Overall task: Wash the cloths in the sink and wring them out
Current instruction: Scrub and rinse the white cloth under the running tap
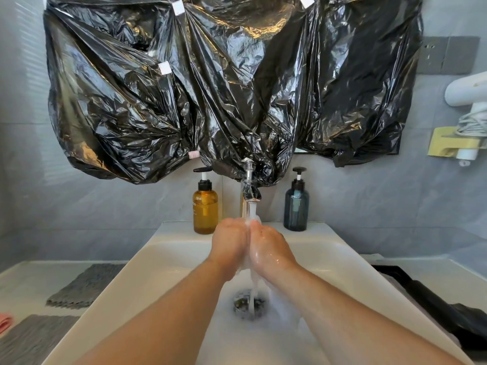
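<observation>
Nearest, on the surface [23, 283] left of the sink [163, 259], lie a grey cloth [31, 338], the edge of a pink cloth [5, 322] and, a little farther, a second grey cloth [87, 284]; all three look dry and unwashed, so the task seems to be at its start or between cloths. In the basin, foamy water pools round the drain [249, 304]. Above it the left hand [229, 245] and right hand [271, 250] meet palm to palm under the stream [252, 212], wet and soapy. The fingers are cupped together, and something white shows between the palms; whether that is suds or a small cloth cannot be told, nor whether the fingers grip anything. The step in hand is judged to be rubbing under the water. To do it well, the person should hold the hands low over the drain so splash stays inside the sink, rub until the run-off turns clear of foam, then reach left for a cloth. Farther back, the tap [250, 189] runs full; easing it would cut the spray. An amber bottle [205, 210] stands left of it and a blue bottle [296, 209] right, both within reach for soap. Black plastic [184, 88] covers the wall behind.
</observation>
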Demonstrator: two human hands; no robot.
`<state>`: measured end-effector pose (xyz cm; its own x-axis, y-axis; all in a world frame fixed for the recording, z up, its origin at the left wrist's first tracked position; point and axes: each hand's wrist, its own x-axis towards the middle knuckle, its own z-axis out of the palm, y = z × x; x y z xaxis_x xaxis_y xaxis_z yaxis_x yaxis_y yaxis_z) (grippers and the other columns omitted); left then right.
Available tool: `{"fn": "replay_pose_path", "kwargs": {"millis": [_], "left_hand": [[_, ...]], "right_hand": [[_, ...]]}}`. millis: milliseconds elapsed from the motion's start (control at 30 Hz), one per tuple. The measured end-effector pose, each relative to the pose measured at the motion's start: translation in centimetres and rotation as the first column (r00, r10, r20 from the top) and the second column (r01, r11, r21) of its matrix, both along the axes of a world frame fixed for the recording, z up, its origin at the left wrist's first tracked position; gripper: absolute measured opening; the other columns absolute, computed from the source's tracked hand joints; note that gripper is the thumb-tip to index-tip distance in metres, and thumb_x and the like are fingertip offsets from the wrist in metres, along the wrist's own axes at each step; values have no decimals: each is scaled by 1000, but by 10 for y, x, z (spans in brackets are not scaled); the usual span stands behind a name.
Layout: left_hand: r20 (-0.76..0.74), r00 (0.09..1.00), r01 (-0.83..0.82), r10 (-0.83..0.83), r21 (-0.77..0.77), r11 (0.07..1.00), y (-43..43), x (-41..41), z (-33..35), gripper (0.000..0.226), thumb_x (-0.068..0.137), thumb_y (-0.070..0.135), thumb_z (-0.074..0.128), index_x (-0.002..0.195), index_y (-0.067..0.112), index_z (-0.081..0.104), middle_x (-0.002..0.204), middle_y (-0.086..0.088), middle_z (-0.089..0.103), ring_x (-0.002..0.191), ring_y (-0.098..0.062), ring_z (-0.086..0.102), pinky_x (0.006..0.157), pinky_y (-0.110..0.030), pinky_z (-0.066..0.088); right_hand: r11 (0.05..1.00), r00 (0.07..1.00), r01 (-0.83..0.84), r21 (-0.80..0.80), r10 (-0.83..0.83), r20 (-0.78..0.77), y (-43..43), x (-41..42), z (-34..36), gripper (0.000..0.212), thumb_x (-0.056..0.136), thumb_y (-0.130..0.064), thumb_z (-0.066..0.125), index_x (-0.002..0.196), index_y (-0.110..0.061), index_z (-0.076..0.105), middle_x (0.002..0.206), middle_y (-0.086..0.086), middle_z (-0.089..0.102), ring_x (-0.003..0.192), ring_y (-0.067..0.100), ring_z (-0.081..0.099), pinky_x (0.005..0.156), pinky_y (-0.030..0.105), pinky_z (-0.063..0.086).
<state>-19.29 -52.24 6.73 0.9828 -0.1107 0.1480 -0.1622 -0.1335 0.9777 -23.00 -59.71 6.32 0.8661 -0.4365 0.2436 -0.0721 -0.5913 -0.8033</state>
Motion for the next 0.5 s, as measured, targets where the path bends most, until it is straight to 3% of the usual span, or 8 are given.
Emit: {"fn": "replay_pose_path", "kwargs": {"millis": [67, 100, 167, 267, 367, 433, 500], "left_hand": [[-98, 986, 116, -135, -175, 978, 2, 4, 2, 20, 100, 5, 42, 88, 6, 58, 86, -9, 51, 83, -28, 54, 71, -35, 42], [-73, 989, 120, -132, -144, 982, 3, 6, -1, 22, 99, 9, 44, 84, 6, 59, 84, -12, 53, 79, -28, 54, 68, -35, 43], [-168, 963, 192, -211, -119, 974, 9, 5, -1, 25, 98, 20, 48, 79, 12, 62, 81, -12, 62, 73, -25, 59, 63, -32, 43], [-222, 913, 306, -342, -181, 935, 17, -7, 6, 29, 103, 30, 48, 92, 12, 67, 81, -8, 69, 67, -21, 65, 62, -30, 49], [-165, 966, 125, -198, -372, 920, 20, -5, 11, 31, 103, 38, 50, 109, 11, 64, 92, -8, 68, 89, -24, 64, 80, -36, 49], [-103, 992, 30, -71, -356, 934, 18, 1, 8, 31, 104, 44, 46, 112, 17, 60, 103, -9, 63, 98, -26, 61, 82, -39, 49], [-60, 998, 7, -28, -321, 947, 15, 2, 3, 34, 106, 46, 39, 101, 19, 59, 100, -9, 62, 96, -25, 61, 86, -41, 50]], "right_hand": [[997, 997, 67, 22, -67, -29, -3, 1, 3, 59, 106, -46, 20, 114, -14, 69, 115, 10, 67, 106, 29, 61, 86, 35, 45], [996, 997, 81, 35, -81, -19, -6, 1, 5, 58, 105, -44, 21, 104, -13, 70, 109, 10, 67, 100, 28, 61, 83, 36, 45], [994, 997, 57, 98, -61, 36, -18, 0, 5, 48, 104, -39, 27, 86, -14, 65, 97, 10, 66, 86, 25, 59, 75, 35, 43], [968, 982, 24, 250, -70, 176, -33, -3, 7, 30, 104, -28, 36, 84, -17, 56, 90, 5, 60, 77, 17, 52, 71, 33, 40], [956, 977, -82, 282, 21, 214, -24, -8, 5, 27, 102, -20, 42, 78, -15, 53, 80, 0, 53, 76, 19, 48, 65, 32, 38], [948, 972, -163, 273, 107, 210, -11, -7, -2, 26, 101, -26, 46, 80, -18, 60, 85, -3, 60, 81, 18, 56, 69, 33, 44], [953, 968, -173, 249, 118, 221, -1, -5, -9, 31, 101, -34, 40, 88, -21, 66, 93, 1, 67, 89, 24, 63, 73, 34, 46]]}}
